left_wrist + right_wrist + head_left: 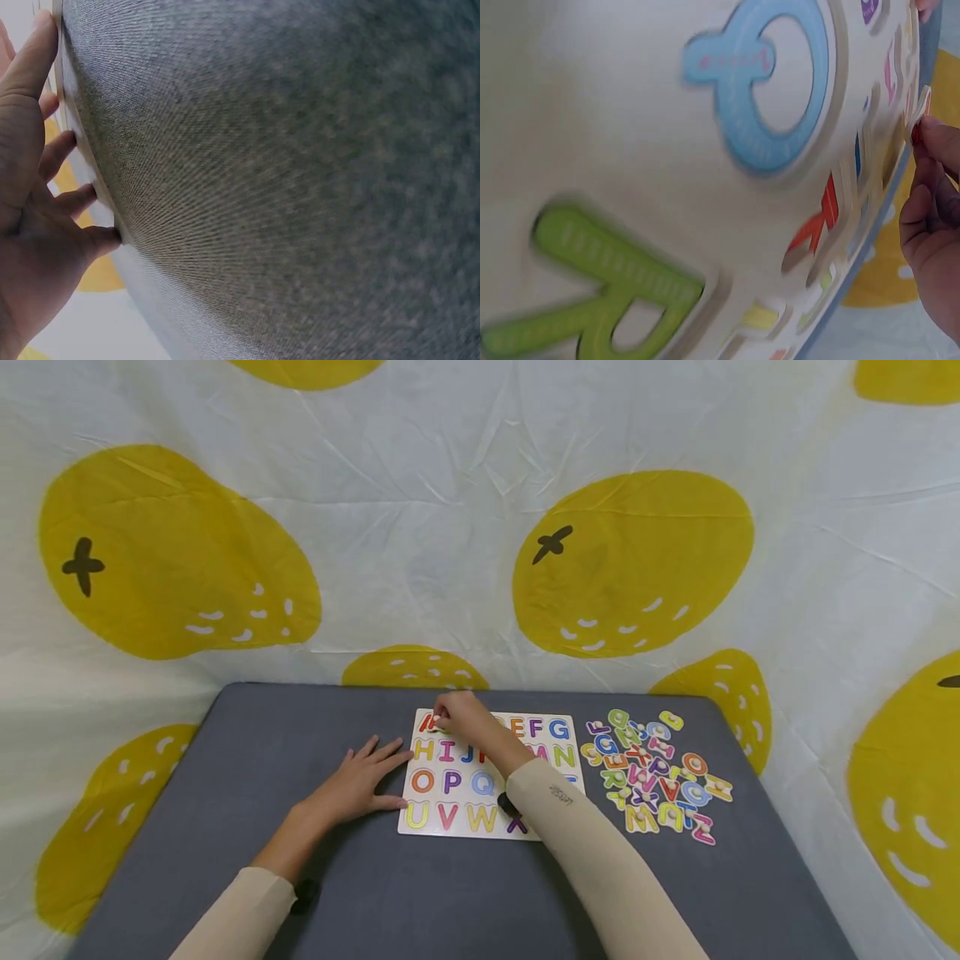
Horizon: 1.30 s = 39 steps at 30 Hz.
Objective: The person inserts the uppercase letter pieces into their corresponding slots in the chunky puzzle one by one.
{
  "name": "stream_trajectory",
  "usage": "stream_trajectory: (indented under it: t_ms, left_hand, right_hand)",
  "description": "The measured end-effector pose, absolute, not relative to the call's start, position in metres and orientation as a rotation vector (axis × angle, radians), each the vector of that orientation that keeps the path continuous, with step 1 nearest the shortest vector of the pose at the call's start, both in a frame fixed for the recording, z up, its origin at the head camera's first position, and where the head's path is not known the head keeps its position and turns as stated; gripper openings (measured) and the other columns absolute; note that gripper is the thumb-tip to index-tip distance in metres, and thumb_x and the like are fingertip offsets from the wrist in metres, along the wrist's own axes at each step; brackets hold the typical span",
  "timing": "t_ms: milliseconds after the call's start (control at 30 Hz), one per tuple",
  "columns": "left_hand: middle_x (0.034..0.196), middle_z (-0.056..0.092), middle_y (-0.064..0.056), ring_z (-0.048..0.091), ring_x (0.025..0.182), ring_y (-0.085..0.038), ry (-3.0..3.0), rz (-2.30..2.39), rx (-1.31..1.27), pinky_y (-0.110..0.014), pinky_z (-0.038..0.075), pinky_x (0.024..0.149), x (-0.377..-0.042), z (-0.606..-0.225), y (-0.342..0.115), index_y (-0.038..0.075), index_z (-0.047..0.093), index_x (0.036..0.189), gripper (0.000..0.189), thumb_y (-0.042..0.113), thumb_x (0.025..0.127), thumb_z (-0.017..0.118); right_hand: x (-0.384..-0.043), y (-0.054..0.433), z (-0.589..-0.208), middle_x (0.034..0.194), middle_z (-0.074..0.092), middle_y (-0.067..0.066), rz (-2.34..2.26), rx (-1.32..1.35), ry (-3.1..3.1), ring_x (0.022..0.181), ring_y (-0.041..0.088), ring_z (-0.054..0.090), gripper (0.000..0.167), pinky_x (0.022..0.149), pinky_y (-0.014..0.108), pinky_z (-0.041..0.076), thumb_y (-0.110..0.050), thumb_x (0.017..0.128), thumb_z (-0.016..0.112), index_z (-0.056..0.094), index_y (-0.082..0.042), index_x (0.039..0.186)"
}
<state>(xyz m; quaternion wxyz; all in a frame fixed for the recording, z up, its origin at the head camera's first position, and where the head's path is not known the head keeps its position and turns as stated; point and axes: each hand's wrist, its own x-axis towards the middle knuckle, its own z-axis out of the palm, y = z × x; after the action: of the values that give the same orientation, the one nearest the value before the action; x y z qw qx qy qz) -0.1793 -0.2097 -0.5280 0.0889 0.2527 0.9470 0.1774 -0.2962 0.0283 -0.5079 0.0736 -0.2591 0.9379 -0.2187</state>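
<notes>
A white alphabet puzzle board (465,800) with coloured letters in rows lies on the dark table. My right hand (467,717) is over the board's top left corner. It pinches a small wooden letter piece (921,112) between thumb and fingertips, by the red first letter. The piece has red on it and stands tilted at the board in the right wrist view; its full shape is hidden. My left hand (362,781) lies with fingers spread against the board's left edge, thumb (36,60) and fingertips touching the rim.
Right of the board lies a loose heap of coloured letter pieces (670,789) with small knobs, several overlapping. The table (465,893) is dark grey. Behind it hangs a white cloth (420,560) with yellow fruit prints. My right forearm covers part of the board.
</notes>
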Motion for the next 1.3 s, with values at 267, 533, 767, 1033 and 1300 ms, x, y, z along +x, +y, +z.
stream_trajectory:
  t_ms: [267, 533, 767, 1033, 1300]
  left_hand:
    - [0.166, 0.037, -0.012, 0.024, 0.153, -0.053, 2.811, 0.544, 0.743, -0.082, 0.022, 0.111, -0.178, -0.527, -0.209, 0.023, 0.046, 0.158, 0.086, 0.056, 0.086, 0.078]
    - [0.166, 0.038, -0.012, 0.024, 0.153, -0.053, 2.815, 0.539, 0.74, -0.081, 0.022, 0.112, -0.179, -0.528, -0.21, 0.024, 0.046, 0.158, 0.087, 0.058, 0.085, 0.078]
    - [0.166, 0.038, -0.012, 0.024, 0.153, -0.054, 2.814, 0.549, 0.753, -0.082, 0.022, 0.111, -0.18, -0.529, -0.21, 0.024, 0.046, 0.158, 0.087, 0.058, 0.084, 0.079]
    - [0.165, 0.04, -0.013, 0.026, 0.152, -0.055, 2.825, 0.549, 0.755, -0.083, 0.023, 0.11, -0.18, -0.528, -0.21, 0.022, 0.047, 0.157, 0.086, 0.057, 0.085, 0.079]
    - [0.165, 0.039, -0.012, 0.025, 0.152, -0.054, 2.815, 0.539, 0.737, -0.082, 0.022, 0.111, -0.18, -0.527, -0.208, 0.023, 0.047, 0.157, 0.086, 0.057, 0.085, 0.079]
  right_hand:
    - [-0.294, 0.015, -0.51, 0.084, 0.067, 0.001, -0.593, -0.741, 2.835, 0.075, 0.013, 0.057, 0.007, 0.066, 0.022, 0.046, -0.016, 0.099, 0.069, 0.074, -0.011, 0.1]
    - [-0.292, 0.006, -0.509, 0.086, 0.067, 0.001, -0.631, -0.69, 2.816, 0.077, 0.013, 0.057, 0.008, 0.068, 0.022, 0.046, -0.016, 0.099, 0.069, 0.075, -0.01, 0.101]
    - [-0.291, 0.003, -0.508, 0.1, 0.072, 0.005, -0.536, -0.698, 2.829, 0.085, 0.017, 0.062, 0.011, 0.074, 0.026, 0.052, -0.016, 0.102, 0.065, 0.074, -0.01, 0.106]
    - [-0.293, 0.003, -0.513, 0.098, 0.071, 0.004, -0.535, -0.666, 2.845, 0.085, 0.017, 0.062, 0.011, 0.074, 0.027, 0.051, -0.017, 0.102, 0.065, 0.074, -0.011, 0.105]
    - [-0.289, 0.018, -0.511, 0.099, 0.069, 0.006, -0.666, -0.642, 2.806, 0.084, 0.016, 0.06, 0.023, 0.075, 0.027, 0.052, -0.017, 0.1, 0.068, 0.071, -0.009, 0.122]
